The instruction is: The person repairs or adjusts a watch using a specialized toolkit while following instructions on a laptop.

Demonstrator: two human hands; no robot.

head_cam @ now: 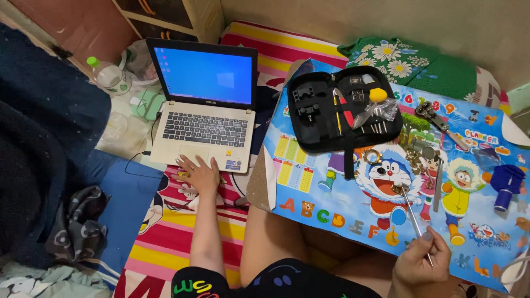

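My left hand [200,174] rests flat, fingers spread, on the front edge of an open white laptop [207,124] with a blue screen, by its touchpad. My right hand [422,264] pinches a thin metal tool [413,216] whose tip lies on a small gold-coloured part [398,189] on a colourful cartoon table top [309,187]. A gold ring-shaped piece [371,157] and a gold watch bracelet [415,160] lie just beyond the tip. An open black tool case [343,108] holding small tools, a yellow-topped item and a clear bag sits at the table's far side.
Metal pliers-like tool [439,123] and a blue cylindrical tool [505,185] lie on the table's right. A striped blanket [182,226] covers the floor under the laptop. A plastic bottle [107,74] and a green object stand left of the laptop. Dark bedding fills the far left.
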